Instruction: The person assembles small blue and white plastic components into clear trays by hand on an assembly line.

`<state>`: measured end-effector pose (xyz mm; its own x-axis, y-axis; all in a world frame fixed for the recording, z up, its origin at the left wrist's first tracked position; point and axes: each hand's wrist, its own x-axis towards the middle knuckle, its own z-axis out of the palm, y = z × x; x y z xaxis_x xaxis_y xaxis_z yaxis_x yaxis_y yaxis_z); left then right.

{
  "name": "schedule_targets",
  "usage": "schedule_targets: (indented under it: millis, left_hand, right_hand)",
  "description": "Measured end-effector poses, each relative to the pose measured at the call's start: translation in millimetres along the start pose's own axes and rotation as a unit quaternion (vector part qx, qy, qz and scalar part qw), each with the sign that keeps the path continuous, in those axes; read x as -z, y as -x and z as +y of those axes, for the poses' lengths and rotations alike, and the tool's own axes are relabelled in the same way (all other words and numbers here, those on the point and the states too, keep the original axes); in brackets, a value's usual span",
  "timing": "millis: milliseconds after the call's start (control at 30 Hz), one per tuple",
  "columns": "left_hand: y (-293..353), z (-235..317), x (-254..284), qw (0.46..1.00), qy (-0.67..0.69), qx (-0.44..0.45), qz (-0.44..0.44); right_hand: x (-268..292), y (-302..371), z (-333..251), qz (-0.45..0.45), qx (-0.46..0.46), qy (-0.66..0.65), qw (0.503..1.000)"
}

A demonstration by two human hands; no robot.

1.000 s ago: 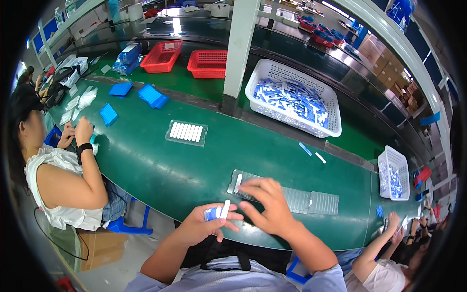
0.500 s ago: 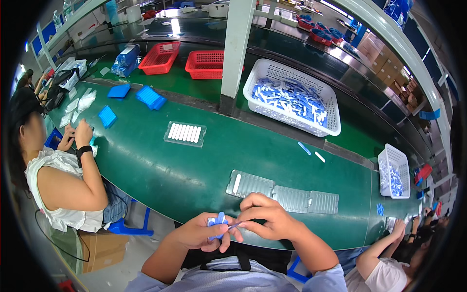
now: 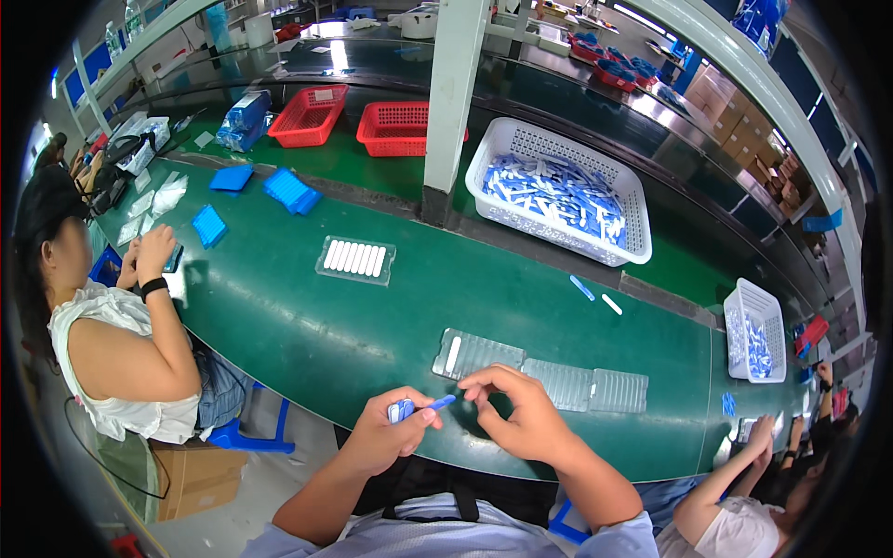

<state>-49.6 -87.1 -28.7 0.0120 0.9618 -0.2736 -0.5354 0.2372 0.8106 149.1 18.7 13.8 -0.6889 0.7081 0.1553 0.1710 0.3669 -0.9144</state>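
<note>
My left hand [image 3: 379,435] is closed around several slim blue-and-white pieces [image 3: 400,410], like small flat sticks. One blue stick [image 3: 440,404] pokes out between its thumb and fingers toward the right. Just to the right, my right hand [image 3: 521,418] hovers over the table edge, thumb and forefinger curved apart with nothing between them. Beyond it lie clear ribbed plastic trays [image 3: 566,383] in a row. The leftmost tray [image 3: 488,352] carries a single white stick [image 3: 453,355] in its first slot.
Farther left sits a clear tray [image 3: 326,271] filled with white sticks. A white basket [image 3: 479,200] of blue and white sticks stands behind, near a metal post [image 3: 453,102]. Two loose sticks [image 3: 595,296] lie before it. Co-workers sit at left [image 3: 121,344] and right [image 3: 726,521].
My right fingers have come away from the left hand and spread apart. The left hand has turned, and a blue stick now points rightward from it.
</note>
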Motion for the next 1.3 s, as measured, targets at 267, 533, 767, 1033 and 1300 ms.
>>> schedule_targets:
  millis: [267, 533, 767, 1033, 1300]
  left_hand:
    - [-0.4, -1.4, -8.6, 0.999, -0.046, 0.010, 0.028]
    - [-0.2, 0.0, -8.3, 0.986, -0.154, -0.032, 0.047]
    - [2.9, -1.0, -3.6, 0.984, -0.143, -0.067, 0.088]
    - [7.1, -1.2, 3.8, 0.987, -0.104, -0.059, 0.105]
    - [7.0, 0.5, 1.9, 0.990, -0.095, -0.050, 0.096]
  right_hand:
    - [-11.9, 0.6, -3.9, 0.016, -0.060, -0.027, 0.998]
    - [-7.4, -8.5, 1.1, 0.107, -0.057, -0.038, 0.992]
    - [10.6, -31.9, 19.9, 0.131, 0.170, 0.425, 0.879]
    - [5.9, -23.5, 28.5, 0.109, 0.128, 0.323, 0.931]
    - [32.2, -48.1, 28.1, -0.014, -0.108, 0.003, 0.994]
